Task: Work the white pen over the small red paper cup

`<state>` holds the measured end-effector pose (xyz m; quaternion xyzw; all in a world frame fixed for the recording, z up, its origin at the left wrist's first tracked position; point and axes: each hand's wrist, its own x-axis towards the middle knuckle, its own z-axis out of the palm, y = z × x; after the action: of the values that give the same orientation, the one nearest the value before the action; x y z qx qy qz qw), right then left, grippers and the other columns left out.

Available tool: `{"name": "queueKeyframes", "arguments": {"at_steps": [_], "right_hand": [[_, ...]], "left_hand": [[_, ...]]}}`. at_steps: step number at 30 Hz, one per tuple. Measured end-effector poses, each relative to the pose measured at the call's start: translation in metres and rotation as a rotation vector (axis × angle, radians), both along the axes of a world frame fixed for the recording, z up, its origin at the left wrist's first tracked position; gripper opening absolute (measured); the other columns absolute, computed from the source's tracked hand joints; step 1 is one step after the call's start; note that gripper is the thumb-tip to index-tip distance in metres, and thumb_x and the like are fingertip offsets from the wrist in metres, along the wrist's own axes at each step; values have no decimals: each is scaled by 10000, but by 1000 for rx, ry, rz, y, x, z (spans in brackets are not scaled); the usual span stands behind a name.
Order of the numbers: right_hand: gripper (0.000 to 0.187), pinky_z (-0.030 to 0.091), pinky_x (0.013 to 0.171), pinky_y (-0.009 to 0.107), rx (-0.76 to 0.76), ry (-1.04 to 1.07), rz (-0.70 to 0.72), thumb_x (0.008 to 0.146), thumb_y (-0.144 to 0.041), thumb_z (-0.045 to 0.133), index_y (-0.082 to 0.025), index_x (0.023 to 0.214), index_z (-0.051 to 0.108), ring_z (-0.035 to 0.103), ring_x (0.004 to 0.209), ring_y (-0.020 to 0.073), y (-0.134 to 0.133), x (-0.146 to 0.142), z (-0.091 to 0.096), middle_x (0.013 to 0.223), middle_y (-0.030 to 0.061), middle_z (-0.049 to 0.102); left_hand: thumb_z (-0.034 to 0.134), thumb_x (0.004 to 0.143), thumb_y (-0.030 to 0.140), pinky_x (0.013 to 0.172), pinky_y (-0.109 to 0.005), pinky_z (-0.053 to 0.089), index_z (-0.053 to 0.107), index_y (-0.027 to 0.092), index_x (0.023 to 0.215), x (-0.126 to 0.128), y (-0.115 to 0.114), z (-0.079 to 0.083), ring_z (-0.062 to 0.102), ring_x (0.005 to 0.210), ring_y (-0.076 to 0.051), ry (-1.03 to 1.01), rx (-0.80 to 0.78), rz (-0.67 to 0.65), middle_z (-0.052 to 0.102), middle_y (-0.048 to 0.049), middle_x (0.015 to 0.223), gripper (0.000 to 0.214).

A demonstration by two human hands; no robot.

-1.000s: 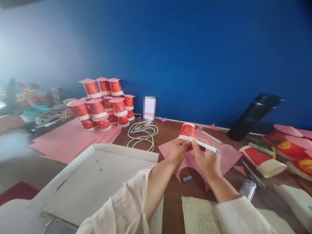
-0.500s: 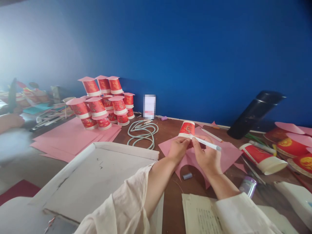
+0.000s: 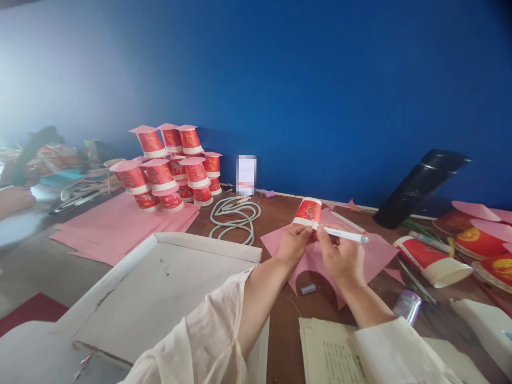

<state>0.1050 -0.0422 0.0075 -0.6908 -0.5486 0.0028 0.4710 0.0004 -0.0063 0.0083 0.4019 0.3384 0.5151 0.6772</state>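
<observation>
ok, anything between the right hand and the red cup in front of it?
Just the white pen in the right hand, its near-cup end by the rim of the red cup. The left hand is at the rim too, alongside. Nothing else visibly blocks; fingertip contact is unclear.

A brown table [image 3: 280, 341] spread before us, bearing pink sheets [image 3: 108, 226] and a coiled cable [image 3: 236, 222] to the left, a cut sheet [image 3: 376, 252] mid-table. To the right, a cup [image 3: 430, 260] lay on its side near a tilted flask [image 3: 416, 192]; closer in rested a white tray [image 3: 208, 247], a can [image 3: 408, 305] and printed papers [image 3: 326, 349].
</observation>
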Motion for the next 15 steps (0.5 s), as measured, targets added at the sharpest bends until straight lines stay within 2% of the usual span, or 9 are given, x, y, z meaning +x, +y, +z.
{"name": "queueKeyframes", "arguments": {"at_steps": [3, 10, 15], "right_hand": [[347, 442, 624, 302, 1, -29, -8, 814, -514, 509, -217, 903, 666, 642, 688, 205, -1, 0, 0, 794, 52, 711], [335, 453, 669, 290, 112, -52, -7, 834, -471, 491, -210, 962, 658, 638, 743, 179, 0, -2, 3, 956, 62, 706], [386, 435, 644, 311, 12, -73, -3, 827, -521, 476, -211, 926, 683, 645, 726, 223, -1, 1, 4, 818, 67, 714]], "left_hand": [[606, 765, 200, 801, -319, 479, 672, 130, 653, 1, 2, -3, 580, 633, -125, -14, 25, -7, 634, -25, 640, 147], [615, 763, 217, 812, -325, 480, 652, 137, 629, 3, 2, -5, 597, 664, -132, 1, 22, -24, 642, -30, 662, 160], [609, 775, 270, 778, -301, 472, 661, 142, 655, 1, 2, -5, 588, 675, -134, 100, 70, -12, 635, -28, 650, 182]]}}
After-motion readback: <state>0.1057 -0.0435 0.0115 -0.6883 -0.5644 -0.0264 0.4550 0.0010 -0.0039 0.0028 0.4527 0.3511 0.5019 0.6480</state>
